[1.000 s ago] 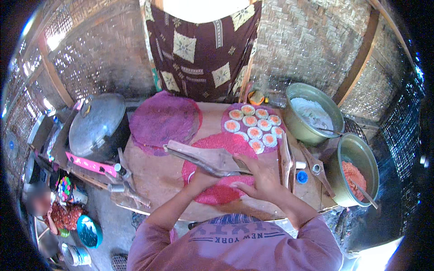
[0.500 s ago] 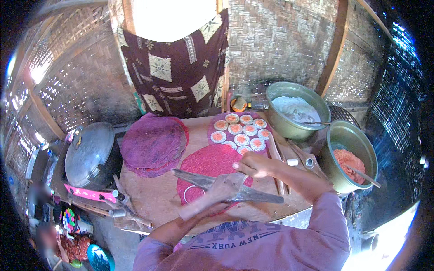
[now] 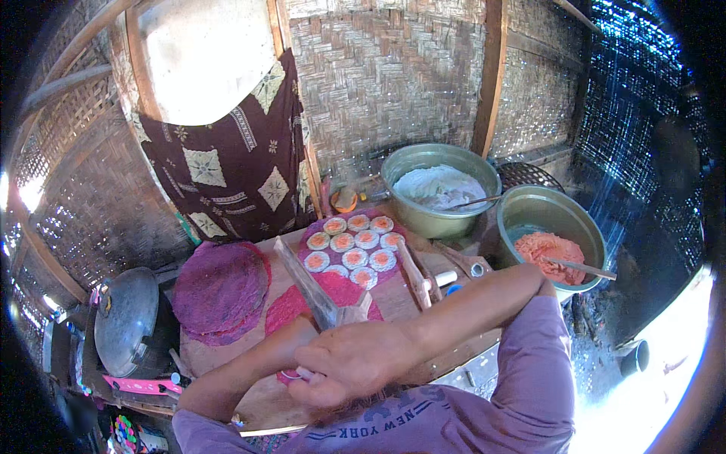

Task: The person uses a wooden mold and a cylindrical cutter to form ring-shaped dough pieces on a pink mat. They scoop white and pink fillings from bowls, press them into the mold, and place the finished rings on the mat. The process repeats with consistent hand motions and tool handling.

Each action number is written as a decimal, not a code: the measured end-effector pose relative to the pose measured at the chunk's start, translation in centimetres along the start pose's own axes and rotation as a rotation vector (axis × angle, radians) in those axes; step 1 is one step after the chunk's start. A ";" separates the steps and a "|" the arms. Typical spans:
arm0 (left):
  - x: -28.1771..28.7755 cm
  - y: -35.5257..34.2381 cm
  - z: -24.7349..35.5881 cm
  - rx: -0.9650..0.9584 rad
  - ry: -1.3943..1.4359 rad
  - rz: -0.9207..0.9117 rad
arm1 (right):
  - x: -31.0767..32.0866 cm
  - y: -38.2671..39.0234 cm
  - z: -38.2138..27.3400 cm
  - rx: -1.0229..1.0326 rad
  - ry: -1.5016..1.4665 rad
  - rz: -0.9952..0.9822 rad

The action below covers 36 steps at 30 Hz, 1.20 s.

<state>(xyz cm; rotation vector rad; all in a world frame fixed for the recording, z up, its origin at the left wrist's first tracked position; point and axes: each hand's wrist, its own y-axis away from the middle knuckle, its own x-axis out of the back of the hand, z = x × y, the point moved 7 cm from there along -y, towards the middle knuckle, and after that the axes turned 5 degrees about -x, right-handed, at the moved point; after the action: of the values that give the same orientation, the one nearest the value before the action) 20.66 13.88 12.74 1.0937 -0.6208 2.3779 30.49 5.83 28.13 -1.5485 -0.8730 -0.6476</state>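
My left hand [image 3: 310,331], mostly hidden behind the right, is closed on a forked piece of grey wood [image 3: 310,284], whose long prong points up and away. My right hand [image 3: 348,363] crosses in front of it with curled fingers. Between those fingers shows a small white bit, which looks like the edge of a white ring [image 3: 305,373]. Beneath both hands lies a flat pink sheet [image 3: 336,286], largely covered by my arms. Just beyond it, a purple sheet [image 3: 310,236] bears several small white discs [image 3: 342,242] topped with orange filling.
A stack of purple round sheets [image 3: 219,295] lies at left, next to a lidded dark pot [image 3: 125,321]. At right stand a green tub of white mixture [image 3: 441,219] and one of orange mixture [image 3: 597,253]. Another wooden piece [image 3: 412,276] lies beside the discs.
The view has turned right. My right hand has come back toward my body, over the left hand. The forked wood has swung round, and the white ring seen on the pink sheet is now mostly hidden.
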 end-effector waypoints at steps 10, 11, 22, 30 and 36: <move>3.1 0.7 0.5 0.166 0.147 0.173 | 10.7 11.6 8.0 -0.441 -0.017 0.430; 3.6 0.6 -1.7 0.359 0.280 0.239 | 14.6 14.9 9.6 -0.565 -0.101 0.804; 4.4 -13.0 4.0 -0.614 0.900 1.000 | 7.7 21.4 25.7 -0.684 -1.125 1.570; 6.1 -4.1 -6.4 0.054 0.171 1.187 | 14.9 37.6 43.4 -1.612 0.889 -0.418; 1.5 -4.0 -8.7 0.343 0.433 1.084 | 13.2 41.5 45.7 -1.624 0.697 -0.564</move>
<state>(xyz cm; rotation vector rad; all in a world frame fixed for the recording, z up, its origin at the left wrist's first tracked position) 17.03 22.28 9.67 0.2751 -0.7751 3.6019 68.91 51.64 7.82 -2.0824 -0.0512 -2.5339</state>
